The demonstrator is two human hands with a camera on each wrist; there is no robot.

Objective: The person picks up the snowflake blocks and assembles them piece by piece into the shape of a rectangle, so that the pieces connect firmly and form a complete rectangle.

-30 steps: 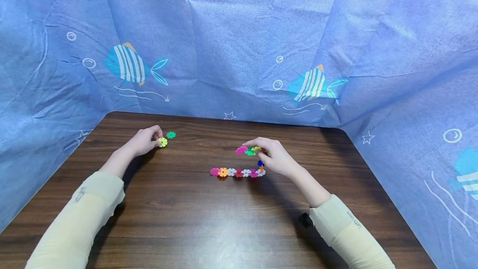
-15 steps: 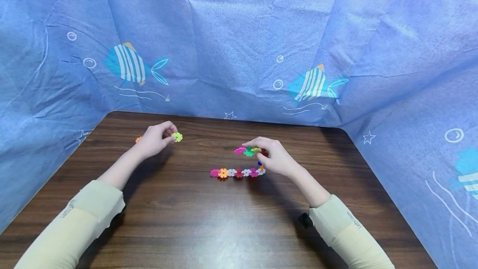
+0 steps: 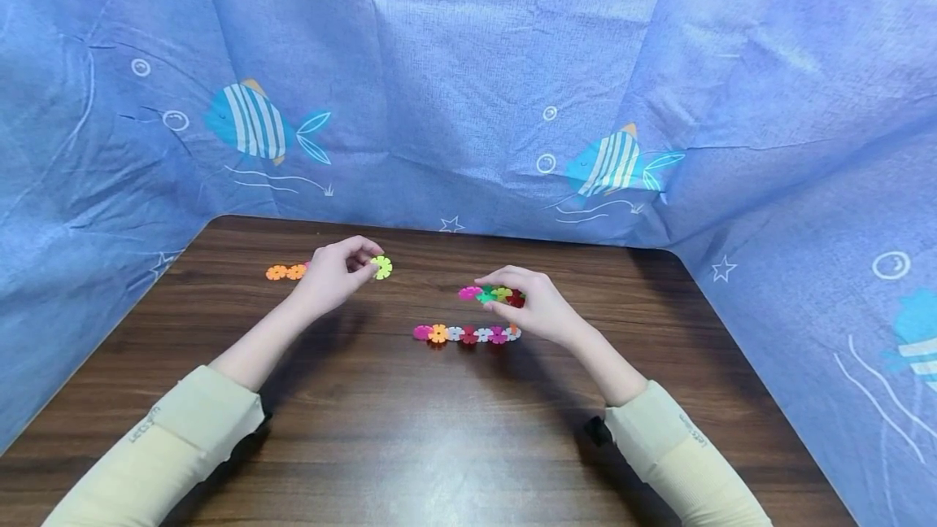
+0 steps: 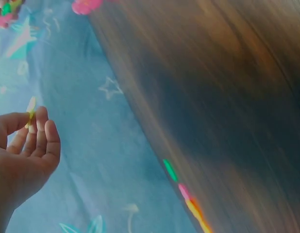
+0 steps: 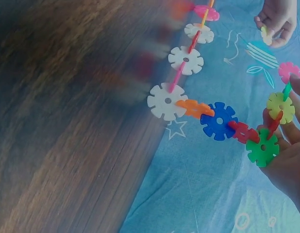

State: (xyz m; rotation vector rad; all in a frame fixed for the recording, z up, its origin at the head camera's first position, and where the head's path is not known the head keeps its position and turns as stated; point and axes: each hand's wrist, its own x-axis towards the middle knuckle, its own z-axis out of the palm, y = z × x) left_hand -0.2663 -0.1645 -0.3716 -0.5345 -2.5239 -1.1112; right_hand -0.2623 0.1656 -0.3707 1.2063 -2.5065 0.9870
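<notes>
While the left hand (image 3: 335, 276) pinches a yellow flower disc (image 3: 382, 267) between thumb and fingers, the right hand (image 3: 539, 307) holds a multicoloured chain of interlocked discs (image 5: 217, 130).

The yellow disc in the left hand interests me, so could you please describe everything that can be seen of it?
The yellow disc is bright yellow-green and flower-shaped, with a notched rim, and looks like thin plastic. The left hand pinches it between thumb and fingertips, holding it off the table. Its face shows in the head view; in the left wrist view it is nearly edge-on. It is apart from the chain, and only the hand appears to touch it.
</notes>
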